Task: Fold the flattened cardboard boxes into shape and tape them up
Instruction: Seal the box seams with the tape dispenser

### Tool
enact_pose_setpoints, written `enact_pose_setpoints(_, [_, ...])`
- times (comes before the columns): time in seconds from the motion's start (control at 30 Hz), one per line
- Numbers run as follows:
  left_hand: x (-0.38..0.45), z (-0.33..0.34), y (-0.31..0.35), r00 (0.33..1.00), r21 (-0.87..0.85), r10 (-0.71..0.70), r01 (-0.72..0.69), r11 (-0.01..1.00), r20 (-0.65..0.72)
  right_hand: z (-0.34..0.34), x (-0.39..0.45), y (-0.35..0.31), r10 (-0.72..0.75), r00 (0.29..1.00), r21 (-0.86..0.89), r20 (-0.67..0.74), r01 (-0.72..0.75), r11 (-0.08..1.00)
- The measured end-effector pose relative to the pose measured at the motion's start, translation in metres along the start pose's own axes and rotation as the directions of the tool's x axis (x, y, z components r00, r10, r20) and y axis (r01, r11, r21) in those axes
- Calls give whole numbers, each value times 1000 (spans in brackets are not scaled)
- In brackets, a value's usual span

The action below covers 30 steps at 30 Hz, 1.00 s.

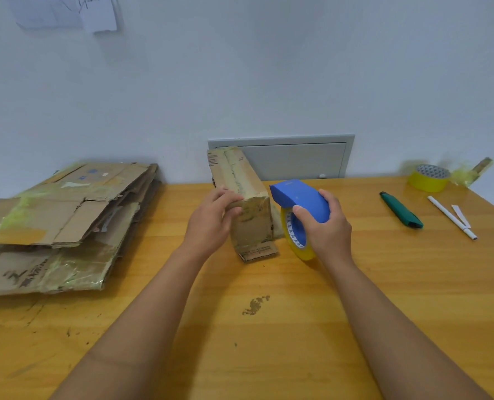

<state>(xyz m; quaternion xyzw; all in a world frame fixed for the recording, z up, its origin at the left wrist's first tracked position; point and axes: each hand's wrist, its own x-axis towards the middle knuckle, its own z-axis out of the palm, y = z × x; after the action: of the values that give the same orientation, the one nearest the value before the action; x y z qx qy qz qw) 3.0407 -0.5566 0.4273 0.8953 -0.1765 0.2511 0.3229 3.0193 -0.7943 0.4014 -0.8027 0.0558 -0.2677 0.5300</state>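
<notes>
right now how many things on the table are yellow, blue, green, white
yellow: 2, the spare tape roll and the dispenser's roll
blue: 1, the tape dispenser
green: 1, the utility knife
white: 1, the pen
total: 5

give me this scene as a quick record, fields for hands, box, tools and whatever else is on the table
left hand: grips the near top edge of the box
right hand: holds the tape dispenser
box: folded up, standing on the table
tape dispenser: blue, yellow roll, right of the box
flat cardboard: stacked at left
far right: spare tape roll, green cutter, white pen
</notes>
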Motion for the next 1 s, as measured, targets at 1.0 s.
enact_pose_setpoints(1.0, [0,-13,1,987,83,71,-84,993,145,6,-2,0,40,997,31,-70,-38,999])
